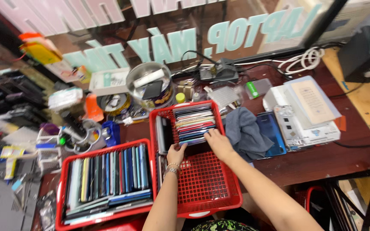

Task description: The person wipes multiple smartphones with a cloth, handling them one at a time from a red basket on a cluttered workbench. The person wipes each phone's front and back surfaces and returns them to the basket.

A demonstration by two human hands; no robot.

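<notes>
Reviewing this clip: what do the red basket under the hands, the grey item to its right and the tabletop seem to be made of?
The red basket looks like moulded plastic: a regular mesh of small holes, a slight sheen and a thick rim. The grey item seems to be soft cloth, since it lies crumpled in matte folds. The tabletop looks like dark reddish wood or wood-look laminate with a smooth, faintly glossy finish; which one is unclear.

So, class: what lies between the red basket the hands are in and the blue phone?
In the head view, a crumpled grey cloth lies between the red basket and the blue phone.
</notes>
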